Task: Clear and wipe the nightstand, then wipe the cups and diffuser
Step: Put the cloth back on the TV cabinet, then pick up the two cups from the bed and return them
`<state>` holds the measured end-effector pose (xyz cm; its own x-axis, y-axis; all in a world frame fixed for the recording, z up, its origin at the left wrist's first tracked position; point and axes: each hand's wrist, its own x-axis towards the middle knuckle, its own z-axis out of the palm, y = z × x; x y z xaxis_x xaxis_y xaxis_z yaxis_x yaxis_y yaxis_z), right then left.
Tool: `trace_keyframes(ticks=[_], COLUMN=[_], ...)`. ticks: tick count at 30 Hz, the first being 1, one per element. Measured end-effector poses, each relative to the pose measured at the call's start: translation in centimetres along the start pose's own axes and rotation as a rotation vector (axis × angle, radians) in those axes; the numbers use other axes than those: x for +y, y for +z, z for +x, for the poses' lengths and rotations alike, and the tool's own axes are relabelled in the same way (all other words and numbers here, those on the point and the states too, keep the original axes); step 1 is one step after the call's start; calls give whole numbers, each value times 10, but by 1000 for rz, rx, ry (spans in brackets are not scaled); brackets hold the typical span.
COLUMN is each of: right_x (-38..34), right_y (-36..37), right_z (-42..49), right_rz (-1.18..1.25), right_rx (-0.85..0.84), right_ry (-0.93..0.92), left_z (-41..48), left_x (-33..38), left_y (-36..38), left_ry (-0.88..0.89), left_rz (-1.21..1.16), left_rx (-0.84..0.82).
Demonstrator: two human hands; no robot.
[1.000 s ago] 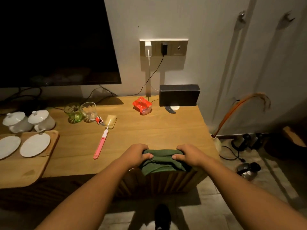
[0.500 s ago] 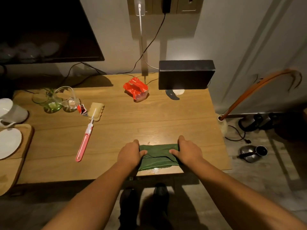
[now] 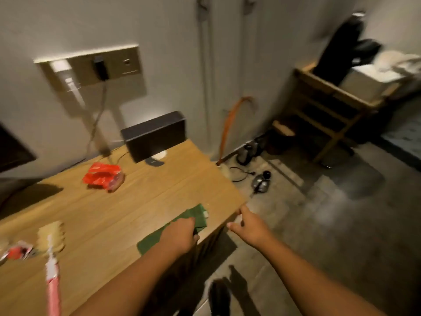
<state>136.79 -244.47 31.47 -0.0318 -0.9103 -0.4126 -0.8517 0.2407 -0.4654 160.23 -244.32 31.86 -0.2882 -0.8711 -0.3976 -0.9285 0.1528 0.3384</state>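
Cloth [image 3: 198, 215]: lying at the bench [image 3: 109, 210] edge under the left hand [image 3: 180, 233]; fingers [image 3: 188, 222] covering it, grip unclear.
Right hand [image 3: 250, 227]: hovering at the cloth's 3 o'clock, loosely spread, holding nothing.

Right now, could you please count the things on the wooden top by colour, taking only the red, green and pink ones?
Red: 2, the packet and the small sachet
Green: 1, the cloth
Pink: 1, the brush handle
Total: 4
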Motion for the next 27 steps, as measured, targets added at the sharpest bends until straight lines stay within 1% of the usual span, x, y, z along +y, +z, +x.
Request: trace_keyframes(ticks=[4,5,6,9,12,14,16,18,19,20,22,23,25,27], right_x=[59,82,101,161,227,268,310,357,371,387,414,426,444,462], right_y=[-28,-36,-42,-48,-38,-24,-8,28,40,54,84,99,119,142], right_z=[-87,-124,-153,-247,-357,-440,-525,-634,-669,-720,-810,-856,-924,-990], right_rz=[118,161,202,270,345,324,323,393,428,458,506,535,590,656], right_rx=[205,264,312,424,550,609,689,766,789,792,802,838,889,887], right_ry=[120,180,221,362,524,634,745,835,854,927,1069,1139,1255,1359], left_z=[-2,-10,-18,-55,-114,-163,-217,-302,-332,-376,-456,-498,-556,-611], left_x=[89,127,158,250,342,402,467,539,565,596,643,666,697,728], left_y=[0,5,12,43,93,137,186,248,266,293,342,368,407,447], left_ry=[323,425,490,700,920,1046,1136,1257,1307,1383,1524,1586,1680,1785], left_rz=[115,171,215,314,383,418,423,432,426,421,431,468,550,621], left_rx=[-72,-87,-90,-90,-131,-166,-227,-295,-319,-346,-381,-405,-441,-458])
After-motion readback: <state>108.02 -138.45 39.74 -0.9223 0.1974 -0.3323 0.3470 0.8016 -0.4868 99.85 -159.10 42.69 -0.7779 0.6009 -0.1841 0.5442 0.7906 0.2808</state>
